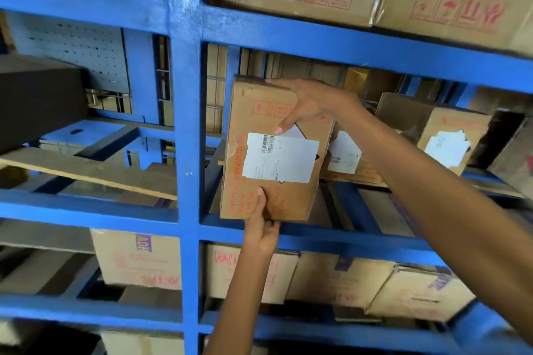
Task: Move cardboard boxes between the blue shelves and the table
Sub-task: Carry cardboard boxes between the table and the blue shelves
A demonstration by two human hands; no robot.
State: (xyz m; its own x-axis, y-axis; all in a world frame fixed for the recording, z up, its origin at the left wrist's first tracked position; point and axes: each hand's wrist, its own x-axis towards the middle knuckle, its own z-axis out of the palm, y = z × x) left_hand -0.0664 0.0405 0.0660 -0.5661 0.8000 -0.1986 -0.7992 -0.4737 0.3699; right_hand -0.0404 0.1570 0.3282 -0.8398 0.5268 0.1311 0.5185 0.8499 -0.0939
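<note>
While the cardboard box (253, 112) is standing tall at the front edge of the blue shelves (184, 95), on the middle level just right of an upright, a person is gripping it at both ends. The right hand (308, 104) is clamping over the top, thumb pressing the front face, probably to stop it tipping. The left hand (264, 228) is pinching the bottom edge from below, seemingly taking the weight. Whether the box is resting on the front rail (360, 235) is unclear. Neighbouring boxes (444, 135) are sitting deeper, to its right.
</note>
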